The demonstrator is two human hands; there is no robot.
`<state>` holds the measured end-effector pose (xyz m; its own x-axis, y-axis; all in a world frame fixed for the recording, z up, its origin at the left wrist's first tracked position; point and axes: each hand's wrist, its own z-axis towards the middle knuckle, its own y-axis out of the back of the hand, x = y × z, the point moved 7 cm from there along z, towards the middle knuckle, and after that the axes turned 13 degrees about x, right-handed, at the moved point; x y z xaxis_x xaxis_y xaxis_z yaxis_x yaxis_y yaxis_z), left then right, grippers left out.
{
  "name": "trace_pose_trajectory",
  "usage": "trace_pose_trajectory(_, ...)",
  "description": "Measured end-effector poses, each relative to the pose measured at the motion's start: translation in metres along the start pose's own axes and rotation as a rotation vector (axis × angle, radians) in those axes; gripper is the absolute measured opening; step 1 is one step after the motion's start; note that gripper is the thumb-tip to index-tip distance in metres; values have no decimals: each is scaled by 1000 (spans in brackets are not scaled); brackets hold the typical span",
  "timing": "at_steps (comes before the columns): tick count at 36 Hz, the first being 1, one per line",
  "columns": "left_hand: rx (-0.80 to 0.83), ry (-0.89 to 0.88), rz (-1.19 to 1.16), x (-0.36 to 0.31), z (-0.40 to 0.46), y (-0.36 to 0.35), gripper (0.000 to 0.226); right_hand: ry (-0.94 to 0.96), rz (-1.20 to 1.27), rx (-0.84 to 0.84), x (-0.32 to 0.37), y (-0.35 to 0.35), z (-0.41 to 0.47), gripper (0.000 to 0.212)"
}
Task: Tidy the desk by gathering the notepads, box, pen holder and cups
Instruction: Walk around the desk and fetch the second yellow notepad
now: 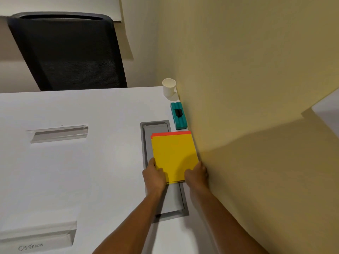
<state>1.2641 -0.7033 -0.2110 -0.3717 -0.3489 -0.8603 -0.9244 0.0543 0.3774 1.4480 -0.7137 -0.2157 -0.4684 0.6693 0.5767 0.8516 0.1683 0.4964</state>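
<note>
Gripping: left hand (155, 176) and right hand (197, 174) each clasp a near corner of the notepads (174, 156), fingers curled closed around the edges.
Notepads: flat square stack, yellow pad on top, an orange-red pad showing as a thin strip along the far and left edges; far edge points away from the person, right side against the yellow partition (256, 107).
Place: stack lies partly over the grey recessed cable tray (146, 143) in the white counter (91, 171).
Cup (169, 87): white paper, upright, in the far corner beside the partition.
Teal block (178, 115): oblong, long axis running away from the person, between cup and notepads.
Other: two clear acrylic holders (58, 133); black mesh chair (69, 52) beyond the counter.
</note>
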Motion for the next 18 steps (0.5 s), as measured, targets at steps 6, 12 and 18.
trace_pose_trajectory(6,-4,-9,-3,0,-10,-1,21,2,-62,16,-1,-2,-2,84)
trace_pose_trajectory(12,11,8,19,2,-8,1,19,5,-43,30,1,0,-3,84)
trace_pose_trajectory(18,66,15,30,0,0,4,13,30,82,26,3,2,-5,87)
